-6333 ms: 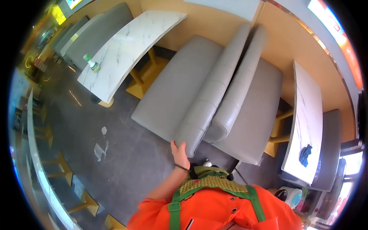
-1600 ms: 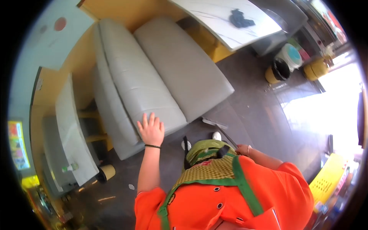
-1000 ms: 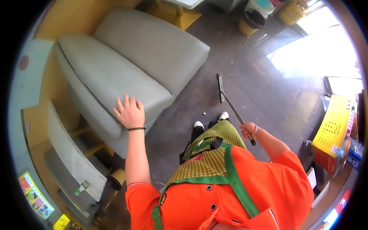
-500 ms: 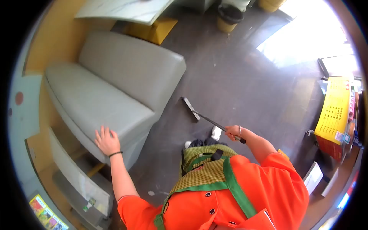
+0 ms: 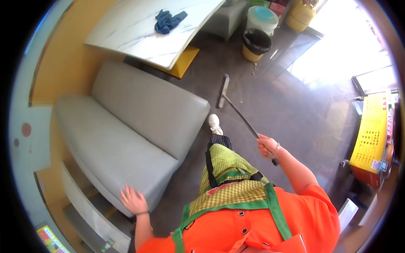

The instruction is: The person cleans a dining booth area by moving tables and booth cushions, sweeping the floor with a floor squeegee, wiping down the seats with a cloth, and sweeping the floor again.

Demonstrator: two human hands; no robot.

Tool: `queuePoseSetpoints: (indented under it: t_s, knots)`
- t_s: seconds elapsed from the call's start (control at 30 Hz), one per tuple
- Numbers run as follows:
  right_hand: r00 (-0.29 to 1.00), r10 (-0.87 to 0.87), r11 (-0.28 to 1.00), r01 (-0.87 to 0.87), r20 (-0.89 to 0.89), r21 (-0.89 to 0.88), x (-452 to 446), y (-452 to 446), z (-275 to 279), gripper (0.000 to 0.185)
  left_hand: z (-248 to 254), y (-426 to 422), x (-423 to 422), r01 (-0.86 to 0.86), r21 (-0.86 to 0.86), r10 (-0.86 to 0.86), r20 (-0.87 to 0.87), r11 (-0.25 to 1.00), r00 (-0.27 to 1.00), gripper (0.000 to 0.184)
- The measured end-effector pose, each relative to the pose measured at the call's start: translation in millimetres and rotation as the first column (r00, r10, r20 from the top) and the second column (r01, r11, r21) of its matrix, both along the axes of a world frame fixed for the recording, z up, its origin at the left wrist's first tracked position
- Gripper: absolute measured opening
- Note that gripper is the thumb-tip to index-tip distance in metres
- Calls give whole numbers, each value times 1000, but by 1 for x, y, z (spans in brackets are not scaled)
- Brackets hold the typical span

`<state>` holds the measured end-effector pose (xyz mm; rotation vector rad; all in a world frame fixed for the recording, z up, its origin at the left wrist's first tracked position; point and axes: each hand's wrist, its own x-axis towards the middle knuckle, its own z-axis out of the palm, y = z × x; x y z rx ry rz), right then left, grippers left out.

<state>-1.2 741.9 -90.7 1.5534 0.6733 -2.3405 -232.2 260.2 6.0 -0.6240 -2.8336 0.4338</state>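
Note:
My right hand [image 5: 268, 146] is closed around the upper end of a long-handled broom [image 5: 242, 116]. The broom's narrow head lies on the dark floor, just ahead of a white shoe [image 5: 214, 124]. At the lower left, my left hand [image 5: 134, 200] has its fingers spread beside the near end of the grey padded bench [image 5: 122, 139]; whether it touches the bench is hard to tell. A crumpled dark blue cloth [image 5: 168, 21] lies on the marble-patterned table [image 5: 126, 31] beyond the bench.
A black-lined bin [image 5: 257, 44] stands near a white bucket [image 5: 262, 19], with small debris on the floor close by. A yellow gas cylinder [image 5: 301, 16] is behind them. At the right is a yellow box [image 5: 369, 130]. A second table [image 5: 93, 206] stands at lower left.
The view has turned and moved forward along the bench, bringing the cloth into sight. The broom head has swung farther ahead, still in my right hand. My left hand has shifted toward the bench's near end.

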Motion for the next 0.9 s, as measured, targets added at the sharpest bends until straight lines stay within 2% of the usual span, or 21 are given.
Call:
queuePoseSetpoints:
  t_s: [0.03, 0.07, 0.1, 0.17, 0.23, 0.27, 0.3, 0.33, 0.37, 0.4, 0.43, 0.47, 0.5, 0.53, 0.57, 0.6, 0.7, 0.73, 0.8, 0.87, 0.9]
  knots:
    - [998, -54, 999, 54, 31, 5, -40, 13, -3, 29, 1, 0, -1, 11, 7, -11, 13, 1000, 1000, 27]
    - [997, -35, 997, 31, -63, -66, -78, 30, -22, 11, 1, 1, -3, 18, 15, -19, 27, 1000, 999, 27]
    - [988, -20, 990, -2, -153, -141, -112, 41, -47, 7, 4, 1, -2, 1, 12, -2, 74, 1000, 997, 28]
    - [983, -40, 968, -6, -179, -251, -201, 63, -82, 12, 5, 6, -10, -23, -16, 25, 152, 1000, 988, 28]
    - [987, -147, 913, 112, -61, -392, -276, 78, -102, 10, 13, 9, -10, -31, -100, 48, 176, 995, 983, 28]
    - [986, -157, 908, 122, -55, -401, -292, 87, -111, 10, 12, 9, -15, -37, -150, 63, 170, 988, 983, 26]
    - [989, -133, 936, 106, -58, -335, -301, 89, -119, 6, 5, -13, -25, -25, -171, 57, 180, 985, 982, 26]
    - [993, -107, 958, 89, -53, -272, -302, 87, -127, 6, -10, -44, -35, 252, -310, -249, 51, 917, 967, 27]
    - [994, -45, 995, 36, -96, -95, -274, 84, -140, 23, -17, -70, -40, 478, -456, -549, -27, 751, 836, 27]
    - [999, -23, 997, 19, -47, -73, -247, 88, -122, 34, -19, -76, -32, 493, -454, -558, -9, 742, 830, 27]
    - [1000, -1, 999, 1, 4, -54, -220, 92, -103, 45, -24, -75, -18, 295, -323, -276, 103, 899, 956, 27]
    - [987, -126, 978, 141, 102, -156, -196, 97, -84, 49, -26, -70, -13, 36, -225, 22, 248, 974, 969, 27]
    - [972, -140, 966, 176, 188, -191, -169, 104, -71, 50, -21, -66, -17, 46, -229, 14, 257, 972, 966, 27]
    - [958, -183, 953, 228, 219, -199, -134, 109, -78, 49, -16, -62, -23, 159, -273, -114, 175, 949, 978, 28]
    - [944, -190, 956, 240, 268, -170, -123, 114, -57, 46, -19, -54, -31, 260, -316, -244, 90, 912, 966, 29]
    - [942, -199, 954, 249, 269, -166, -120, 116, -44, 46, -23, -63, -31, 269, -312, -253, 91, 911, 963, 29]
    - [912, -254, 932, 320, 321, -171, -127, 130, -14, 44, -27, -54, -43, 184, -299, -130, 190, 937, 973, 31]
    - [916, -291, 915, 350, 275, -199, -138, 135, -4, 44, -25, -48, -47, 160, -295, -85, 250, 942, 964, 32]
    - [927, -356, 897, 374, 116, -235, -160, 151, -23, 40, -25, -27, -57, 79, -294, 45, 393, 952, 919, 34]
    - [946, -310, 943, 294, -89, -157, -209, 184, -53, 38, -31, 0, -75, -67, -312, 251, 600, 948, 760, 35]
    - [917, -398, 871, 383, 15, -309, -240, 206, -77, 44, -37, 22, -87, -143, -330, 341, 686, 933, 643, 36]
